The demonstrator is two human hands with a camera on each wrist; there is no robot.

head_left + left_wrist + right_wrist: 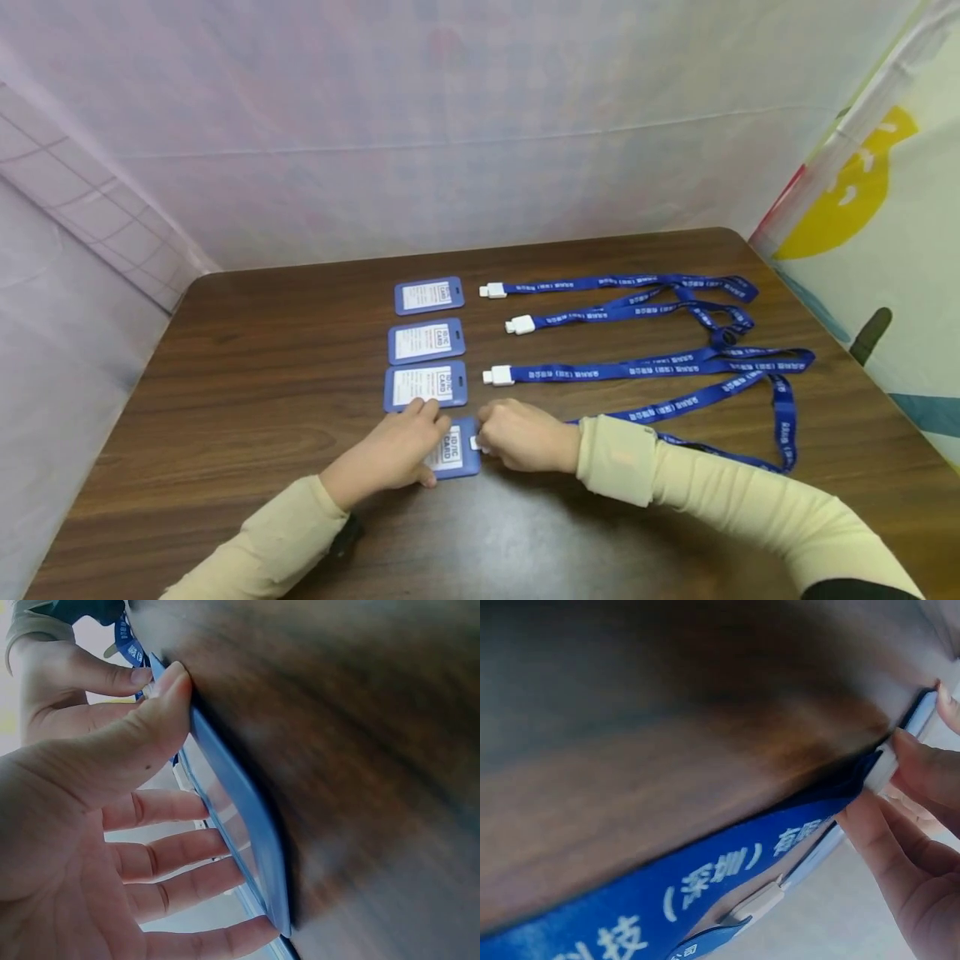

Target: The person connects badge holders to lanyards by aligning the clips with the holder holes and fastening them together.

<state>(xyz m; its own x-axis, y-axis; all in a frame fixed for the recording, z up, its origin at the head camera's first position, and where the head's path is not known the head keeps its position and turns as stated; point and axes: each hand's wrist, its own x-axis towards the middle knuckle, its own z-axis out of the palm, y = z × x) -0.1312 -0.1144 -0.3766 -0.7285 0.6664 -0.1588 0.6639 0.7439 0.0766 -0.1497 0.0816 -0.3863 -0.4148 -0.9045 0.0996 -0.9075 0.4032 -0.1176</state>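
My left hand [396,447] holds the nearest blue ID card holder [454,454] by its edges, thumb on the near long side and fingertips along the far one. The holder lies close over the table in the left wrist view, a white card printed ID/IC CARD inside it. At its slotted end, my right hand [525,435] pinches the white clip [882,769] of a blue lanyard [727,862] between thumb and fingers. The clip's tip reaches the holder's end; fingers partly hide where they meet. The lanyard's printed strap trails to the right, under my right forearm in the head view.
Beyond the left hand, three more blue card holders [425,386] lie in a column. To their right stretch three lanyards [600,371] with white clips pointing left, their loops overlapping near the right side of the brown wooden table [247,375]. Fabric curtains [450,192] hang behind it.
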